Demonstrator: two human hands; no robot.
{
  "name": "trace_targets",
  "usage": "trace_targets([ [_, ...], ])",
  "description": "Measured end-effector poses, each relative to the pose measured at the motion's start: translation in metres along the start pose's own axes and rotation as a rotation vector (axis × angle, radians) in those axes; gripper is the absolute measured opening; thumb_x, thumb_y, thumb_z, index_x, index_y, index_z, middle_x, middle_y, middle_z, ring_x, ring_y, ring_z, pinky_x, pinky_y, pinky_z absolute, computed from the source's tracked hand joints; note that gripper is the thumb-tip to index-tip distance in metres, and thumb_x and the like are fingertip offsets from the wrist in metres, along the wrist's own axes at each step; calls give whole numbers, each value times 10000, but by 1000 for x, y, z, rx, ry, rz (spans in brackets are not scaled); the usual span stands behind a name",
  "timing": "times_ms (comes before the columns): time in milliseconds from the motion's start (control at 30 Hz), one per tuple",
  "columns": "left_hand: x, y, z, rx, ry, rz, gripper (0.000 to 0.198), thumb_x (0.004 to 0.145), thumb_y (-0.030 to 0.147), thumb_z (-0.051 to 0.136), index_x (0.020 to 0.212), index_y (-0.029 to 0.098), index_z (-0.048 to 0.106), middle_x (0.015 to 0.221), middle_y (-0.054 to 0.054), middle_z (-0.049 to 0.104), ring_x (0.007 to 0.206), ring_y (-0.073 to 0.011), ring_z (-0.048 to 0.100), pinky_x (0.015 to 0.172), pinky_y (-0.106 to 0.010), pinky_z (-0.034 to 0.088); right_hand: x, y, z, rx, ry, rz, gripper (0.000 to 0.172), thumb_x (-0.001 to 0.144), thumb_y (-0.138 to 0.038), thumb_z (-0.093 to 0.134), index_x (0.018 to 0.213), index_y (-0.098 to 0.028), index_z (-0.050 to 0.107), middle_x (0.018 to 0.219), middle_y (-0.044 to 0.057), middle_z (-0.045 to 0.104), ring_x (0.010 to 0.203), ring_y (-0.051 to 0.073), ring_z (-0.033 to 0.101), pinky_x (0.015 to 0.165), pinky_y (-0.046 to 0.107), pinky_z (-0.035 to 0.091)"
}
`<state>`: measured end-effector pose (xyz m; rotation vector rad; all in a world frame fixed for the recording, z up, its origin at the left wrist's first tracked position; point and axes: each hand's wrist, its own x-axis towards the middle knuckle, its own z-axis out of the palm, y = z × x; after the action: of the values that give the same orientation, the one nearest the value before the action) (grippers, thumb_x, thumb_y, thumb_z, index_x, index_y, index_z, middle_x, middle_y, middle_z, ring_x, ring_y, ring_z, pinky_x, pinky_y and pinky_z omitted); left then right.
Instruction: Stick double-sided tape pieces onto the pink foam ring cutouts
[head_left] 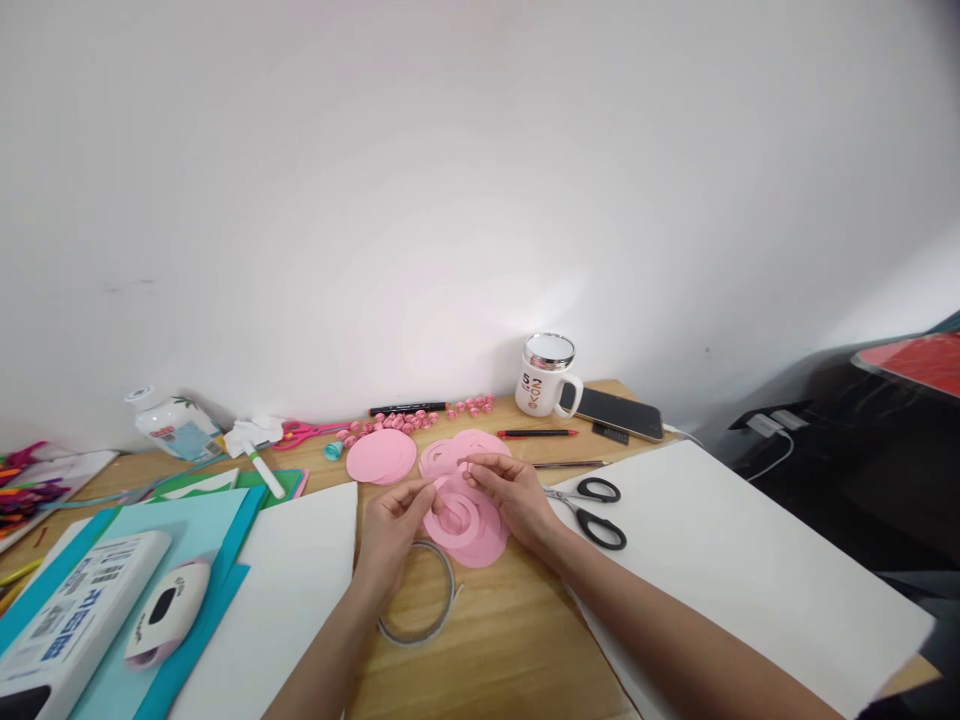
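Both hands are raised over the middle of the wooden table. My left hand (396, 522) is closed in a pinch, thumb against forefinger. My right hand (511, 492) also pinches, a little higher and to the right. Pink paper stretches between the fingertips, seemingly a thin curled strip. Below them lie pink paper rings (459, 522) and overlapping pink discs (489, 545). A separate stack of pink circles (381, 457) sits behind my left hand. A roll of grey tape (451, 590) lies in front of it. Black-handled scissors (600, 530) rest beside my right hand, blades partly hidden.
Small pink rolled pieces (397, 424), a black marker (409, 409), a white mug (541, 388) and a phone (615, 412) line the back. White sheets (720, 560) flank the hands. Coloured paper (180, 520) and a white box (90, 620) lie left.
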<state>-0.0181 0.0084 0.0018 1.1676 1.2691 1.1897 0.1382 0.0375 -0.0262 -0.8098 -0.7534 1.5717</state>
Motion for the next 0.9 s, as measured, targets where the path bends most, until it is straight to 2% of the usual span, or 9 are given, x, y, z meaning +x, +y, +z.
trace_targets([
  [167, -1, 2, 1, -2, -10, 9, 251, 664, 382, 655, 660, 131, 654, 599, -14, 587, 554, -118, 496, 511, -204, 396, -2, -4, 2, 12, 15, 8, 252, 502, -265, 797, 690, -160, 667, 609, 0, 638, 563, 99, 548, 596, 242, 436],
  [367, -2, 4, 2, -15, -27, -2, 231, 670, 361, 652, 634, 133, 650, 578, -6, 588, 533, -109, 488, 511, -200, 394, -2, -5, 3, -56, 38, -40, 202, 505, -245, 792, 588, -151, 634, 536, -32, 575, 507, 71, 483, 537, 215, 394],
  [567, -2, 3, 1, -19, -53, -18, 244, 699, 374, 626, 663, 134, 652, 578, -11, 596, 512, -109, 480, 488, -199, 382, 0, -1, 1, -30, 16, -41, 203, 560, -286, 763, 709, -170, 687, 668, 11, 648, 610, 110, 549, 640, 258, 440],
  [667, -2, 3, 1, -34, -23, -22, 224, 681, 357, 645, 677, 134, 661, 573, -3, 592, 510, -107, 480, 485, -197, 380, 0, -1, 1, -12, -9, -21, 247, 582, -299, 749, 787, -171, 698, 732, 32, 669, 646, 121, 570, 669, 266, 452],
  [800, -2, 4, 2, -36, -30, -11, 219, 686, 355, 642, 666, 138, 662, 566, 0, 594, 509, -105, 487, 497, -200, 388, -1, -2, 1, 8, 5, -13, 229, 537, -272, 776, 719, -165, 688, 751, 35, 678, 616, 111, 569, 645, 257, 459],
  [900, -2, 5, 2, -34, -45, -9, 222, 690, 357, 636, 645, 140, 654, 562, 1, 596, 506, -105, 488, 502, -204, 389, -1, -2, 1, 2, -1, -12, 214, 526, -257, 784, 682, -162, 673, 694, 16, 664, 576, 95, 553, 609, 241, 453],
])
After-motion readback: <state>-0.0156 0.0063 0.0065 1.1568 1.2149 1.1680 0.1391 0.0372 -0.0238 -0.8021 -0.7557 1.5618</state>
